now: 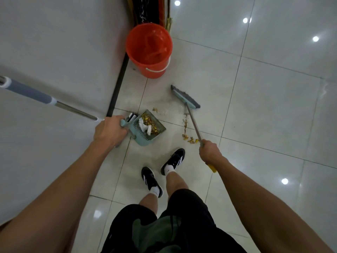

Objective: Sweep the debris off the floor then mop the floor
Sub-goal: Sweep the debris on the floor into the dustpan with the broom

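Sweeping is well under way but not finished: the dustpan (pixel 145 129) already carries a heap of yellow-brown scraps and bits of white paper, while loose debris (pixel 189 138) lies scattered on the floor (pixel 255 106), some just below the right hand's grip and a thinner trail nearer the broom head. The left hand (pixel 109 130) is wrapped round the dustpan's handle, fingers curled tight on it, and the pan sits on the tiles just to the right of that grip, its open mouth facing away toward the broom. The right hand (pixel 209 151) is clamped on the broom (pixel 193 121), a yellow end poking out behind the fist. From that grip the shaft runs forward and a little to the left, its long axis slanting up the picture to the teal head (pixel 186 97), which lies crosswise on the floor well ahead of the hand, bristles down. My read: another pull or two toward the pan is needed. Mopping has not begun; a mop handle (pixel 45 99) leans in left of the dustpan grip, and the red bucket (pixel 149 50) stands far ahead by the wall.
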`<action>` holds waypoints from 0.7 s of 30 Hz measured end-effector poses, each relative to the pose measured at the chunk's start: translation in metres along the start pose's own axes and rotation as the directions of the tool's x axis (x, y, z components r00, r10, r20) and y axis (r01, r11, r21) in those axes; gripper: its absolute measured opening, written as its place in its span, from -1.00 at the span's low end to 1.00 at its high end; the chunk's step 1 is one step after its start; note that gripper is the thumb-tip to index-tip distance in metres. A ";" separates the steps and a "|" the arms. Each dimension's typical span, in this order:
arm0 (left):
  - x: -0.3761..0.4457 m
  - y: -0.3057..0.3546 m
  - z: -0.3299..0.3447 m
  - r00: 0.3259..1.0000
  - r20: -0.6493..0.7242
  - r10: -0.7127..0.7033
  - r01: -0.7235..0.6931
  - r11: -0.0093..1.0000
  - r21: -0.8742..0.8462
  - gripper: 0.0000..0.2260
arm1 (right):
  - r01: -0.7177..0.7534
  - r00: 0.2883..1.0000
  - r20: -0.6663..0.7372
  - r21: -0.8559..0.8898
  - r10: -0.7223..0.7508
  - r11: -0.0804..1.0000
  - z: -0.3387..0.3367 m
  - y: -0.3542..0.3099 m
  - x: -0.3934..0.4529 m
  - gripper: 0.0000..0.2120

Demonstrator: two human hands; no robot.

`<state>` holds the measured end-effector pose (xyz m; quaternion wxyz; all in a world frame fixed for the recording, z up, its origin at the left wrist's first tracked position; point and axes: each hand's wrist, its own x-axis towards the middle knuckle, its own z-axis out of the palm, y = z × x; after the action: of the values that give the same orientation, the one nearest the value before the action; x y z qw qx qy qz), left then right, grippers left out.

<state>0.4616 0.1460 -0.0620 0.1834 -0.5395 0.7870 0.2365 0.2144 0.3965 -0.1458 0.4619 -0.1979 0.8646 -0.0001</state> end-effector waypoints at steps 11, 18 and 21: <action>-0.007 -0.010 0.017 0.999 0.011 0.031 -0.031 0.999 0.037 -0.88 | 0.131 0.971 0.210 -0.084 -0.111 0.988 0.034 -0.020 -0.038 -0.70; -0.023 -0.033 0.030 0.999 -0.006 0.051 -0.051 0.998 0.023 -0.78 | 0.091 0.944 0.313 0.066 -0.107 0.994 0.054 -0.015 -0.072 -0.63; -0.032 -0.043 0.034 0.998 0.006 0.061 -0.062 0.998 0.015 -0.71 | 0.056 0.942 0.322 0.136 -0.098 0.989 0.062 -0.008 -0.087 -0.62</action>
<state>0.5138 0.1766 -0.0802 0.1825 -0.5129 0.8045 0.2374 0.3100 0.4299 -0.1109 0.6103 -0.1997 0.7656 -0.0391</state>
